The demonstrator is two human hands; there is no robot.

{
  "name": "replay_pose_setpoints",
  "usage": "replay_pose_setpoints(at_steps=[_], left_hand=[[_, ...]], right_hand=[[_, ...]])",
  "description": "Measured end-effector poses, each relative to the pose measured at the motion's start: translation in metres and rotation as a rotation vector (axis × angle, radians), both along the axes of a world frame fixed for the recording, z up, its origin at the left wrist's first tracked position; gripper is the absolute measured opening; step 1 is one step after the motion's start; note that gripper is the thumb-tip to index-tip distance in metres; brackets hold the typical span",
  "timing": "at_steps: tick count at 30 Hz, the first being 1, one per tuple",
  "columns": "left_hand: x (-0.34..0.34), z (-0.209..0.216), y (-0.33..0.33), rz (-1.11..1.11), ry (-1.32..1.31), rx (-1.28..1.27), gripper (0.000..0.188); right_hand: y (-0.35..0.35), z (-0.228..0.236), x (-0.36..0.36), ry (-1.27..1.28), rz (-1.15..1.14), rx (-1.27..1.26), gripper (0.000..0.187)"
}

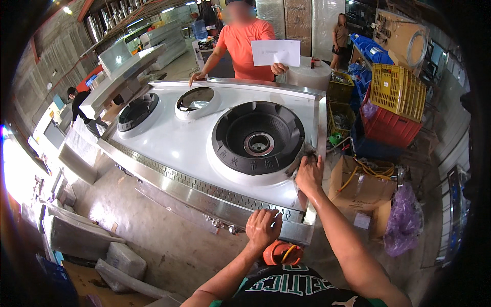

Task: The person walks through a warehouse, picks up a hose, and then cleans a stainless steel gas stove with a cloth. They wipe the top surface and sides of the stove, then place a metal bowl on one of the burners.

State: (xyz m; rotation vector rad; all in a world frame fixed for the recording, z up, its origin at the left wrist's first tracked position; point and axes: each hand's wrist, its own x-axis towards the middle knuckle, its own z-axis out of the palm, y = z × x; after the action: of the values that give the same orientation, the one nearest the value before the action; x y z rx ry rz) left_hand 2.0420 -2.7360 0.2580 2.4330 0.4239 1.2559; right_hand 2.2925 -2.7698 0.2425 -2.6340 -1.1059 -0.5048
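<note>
A large stainless steel wok stove (pixel 169 138) stretches out before me, with a black burner ring (pixel 240 161) in a raised white collar at its right. My right hand (pixel 310 175) presses down beside this ring, near the stove's right edge. Something small and dark shows at its fingertips; I cannot make out what it is. My left hand (pixel 263 227) is curled on the front edge of the stove, close to the right corner. Farther left are a round opening (pixel 197 98) with a raised rim and a second black burner ring (pixel 138 111).
Across the stove a person (pixel 245 46) in an orange shirt holds up a white paper (pixel 276 52). At the right are a yellow crate (pixel 396 92), a red crate (pixel 391 120), a cardboard box (pixel 360 187) and purple wrap (pixel 401 220). An orange object (pixel 281 253) sits below my left hand.
</note>
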Motion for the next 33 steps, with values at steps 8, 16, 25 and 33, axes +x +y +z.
replay_pose_setpoints(at_steps=[8, 16, 25, 33], left_hand=[[-0.0008, 0.0007, -0.0012, 0.005, 0.007, -0.016, 0.013], [-0.0003, -0.0029, -0.0017, 0.02, -0.005, -0.004, 0.012], [-0.0009, -0.0033, -0.0026, 0.027, 0.014, -0.023, 0.01], [-0.0011, 0.0005, -0.0034, 0.026, 0.014, -0.021, 0.011]], right_hand=[[-0.0008, 0.0008, 0.0002, 0.016, 0.007, 0.015, 0.03], [-0.0018, 0.0038, -0.0025, 0.008, 0.0, 0.004, 0.031], [-0.0032, 0.0071, -0.0044, 0.019, 0.0, 0.008, 0.03], [-0.0014, -0.0015, 0.0016, 0.027, 0.001, 0.029, 0.028]])
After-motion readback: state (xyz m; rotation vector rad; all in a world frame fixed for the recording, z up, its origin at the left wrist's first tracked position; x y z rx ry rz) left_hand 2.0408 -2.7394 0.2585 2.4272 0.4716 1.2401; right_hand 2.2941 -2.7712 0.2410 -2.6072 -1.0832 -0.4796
